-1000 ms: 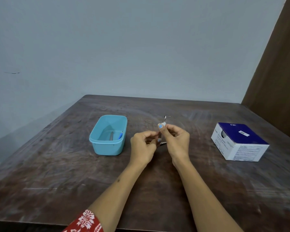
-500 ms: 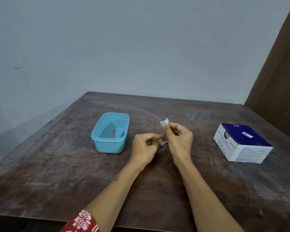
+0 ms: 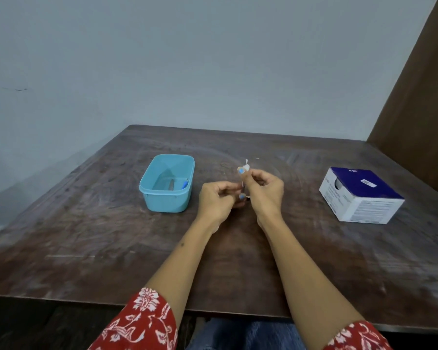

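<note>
- Head view: both hands are raised a little above the middle of the bench (image 3: 91, 238), close together and almost touching.
- Our right hand (image 3: 263, 192) pinches a white cap (image 3: 246, 168) between thumb and forefinger, with the other fingers curled in. The cap points towards 12 o'clock.
- Our left hand (image 3: 216, 201), at 8 o'clock of the right, has its fingers curled. It seems to pinch the lower end of a thin stick (image 3: 242, 186) that runs down from the cap, though the contact is too small to tell for certain.
- The stick thus stands nearly upright between the two hands, in the air and clear of the bench.
- A blue tub (image 3: 166, 198) sits at 9 o'clock of the hands, well apart, with a blue-tipped piece (image 3: 185, 184) lying inside by its right wall.
- A white and dark blue box (image 3: 362, 205) sits at 3 o'clock, further off.
- We judge the step in hand to be working the cap along the stick; we cannot tell whether it goes on or comes off.
- To do it well, we should hold the stick low and steady with the left hand and move only the cap.
- The cap should travel straight along the stick's line, with no sideways bend and little force.
- Fingertips belong at the sides of the stick, never over its end, in case it is sharp.
</note>
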A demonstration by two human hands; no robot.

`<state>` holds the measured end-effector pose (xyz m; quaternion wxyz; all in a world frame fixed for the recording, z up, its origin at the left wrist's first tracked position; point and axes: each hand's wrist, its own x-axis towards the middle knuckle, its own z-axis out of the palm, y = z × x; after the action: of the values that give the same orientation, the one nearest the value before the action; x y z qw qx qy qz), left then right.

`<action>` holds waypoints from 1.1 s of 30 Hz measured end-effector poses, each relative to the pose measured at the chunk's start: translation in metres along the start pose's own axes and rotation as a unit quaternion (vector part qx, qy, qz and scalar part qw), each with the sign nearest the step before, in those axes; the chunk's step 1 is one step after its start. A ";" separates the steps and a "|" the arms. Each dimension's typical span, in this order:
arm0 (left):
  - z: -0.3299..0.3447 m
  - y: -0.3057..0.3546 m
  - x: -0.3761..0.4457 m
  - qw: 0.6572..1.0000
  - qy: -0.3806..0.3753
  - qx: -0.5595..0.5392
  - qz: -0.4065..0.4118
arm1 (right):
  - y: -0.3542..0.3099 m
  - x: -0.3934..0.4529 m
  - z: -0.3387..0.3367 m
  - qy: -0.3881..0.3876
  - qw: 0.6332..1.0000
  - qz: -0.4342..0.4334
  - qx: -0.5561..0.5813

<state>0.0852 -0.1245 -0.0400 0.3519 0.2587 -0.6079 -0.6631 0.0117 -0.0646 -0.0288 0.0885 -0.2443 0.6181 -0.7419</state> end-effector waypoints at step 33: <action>-0.003 -0.001 -0.002 0.999 -0.001 0.050 0.015 | -0.002 -0.011 -0.002 0.037 0.996 -0.013 -0.075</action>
<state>0.0887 -0.1243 -0.0420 0.3480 0.2663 -0.6444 -0.6267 0.0201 -0.0574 -0.0300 0.0373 -0.2312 0.6714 -0.7031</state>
